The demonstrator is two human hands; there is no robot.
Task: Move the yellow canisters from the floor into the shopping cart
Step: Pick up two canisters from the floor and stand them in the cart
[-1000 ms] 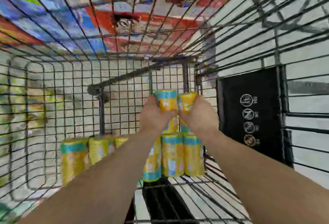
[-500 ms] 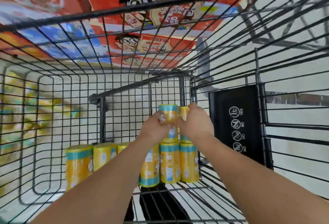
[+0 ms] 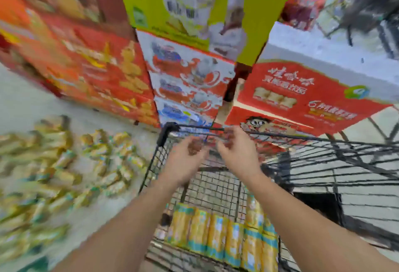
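The wire shopping cart (image 3: 168,130) holds a row of yellow canisters (image 3: 218,237) upright along its bottom, with more stacked at the right end. Above the basket hover the left hand (image 3: 185,163) and right hand (image 3: 237,153), both loosely curled and empty. A blurred heap of canisters (image 3: 64,174) lies on the pale floor (image 3: 26,99) beside the cart, and stacked cartons (image 3: 185,73) rise beyond.

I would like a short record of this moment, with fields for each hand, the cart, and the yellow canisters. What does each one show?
left hand: above the cart, fingers loosely curled, holds nothing
right hand: beside the left one, also empty
shopping cart: black wire, below both hands
canisters in cart: yellow, upright, in a row on the bottom
canisters on floor: many, left of the cart, blurred
background: stacked cartons beyond the cart
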